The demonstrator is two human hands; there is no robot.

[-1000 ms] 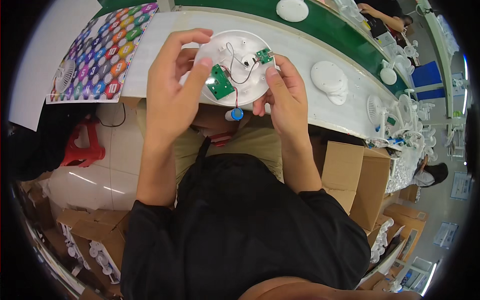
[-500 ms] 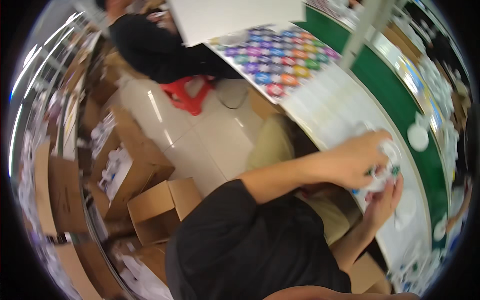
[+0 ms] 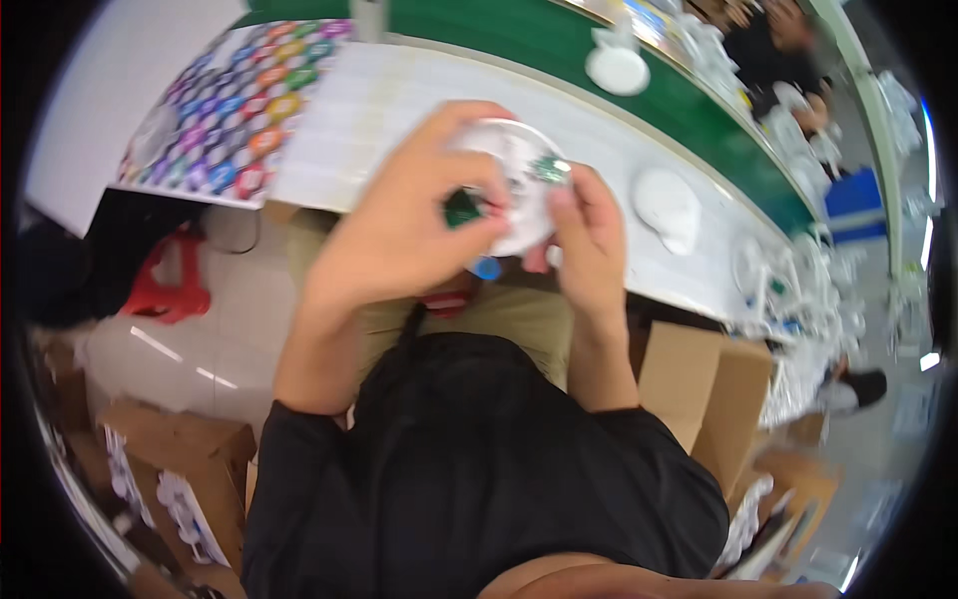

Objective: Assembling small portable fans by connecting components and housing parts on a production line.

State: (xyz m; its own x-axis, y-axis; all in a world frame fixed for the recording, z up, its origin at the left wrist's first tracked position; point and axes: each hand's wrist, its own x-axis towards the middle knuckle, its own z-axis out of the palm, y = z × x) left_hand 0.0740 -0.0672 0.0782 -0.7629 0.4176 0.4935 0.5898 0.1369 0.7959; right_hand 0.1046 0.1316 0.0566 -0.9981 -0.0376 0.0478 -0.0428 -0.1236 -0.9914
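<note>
My right hand (image 3: pixel 589 240) grips the right rim of a round white plastic housing (image 3: pixel 529 225), thumb on top and fingers beneath. Inside the dish, near that thumb, lies a green circuit-board-like piece (image 3: pixel 549 170). My left hand (image 3: pixel 409 220) curls over the housing's left side, its thumb and fingertips pinched together at the dish. A small dark green piece (image 3: pixel 461 208) shows between thumb and palm; motion blur hides what exactly the fingertips hold. Just below the housing, a small blue round part (image 3: pixel 486 268) pokes out.
A white worktop (image 3: pixel 399 90) runs under the hands, backed by a green strip (image 3: pixel 718 150). Multicoloured round pieces (image 3: pixel 249 110) lie in rows at left. White round housings (image 3: pixel 667 205) sit at right, near a clear-plastic pile (image 3: pixel 788 299). Cardboard boxes (image 3: pixel 689 379) and a red stool (image 3: pixel 170 280) flank me.
The view has swung to the right, bringing both hands and the housing toward the middle. Both hands stay at the white housing, whose open inside now faces up more plainly.
</note>
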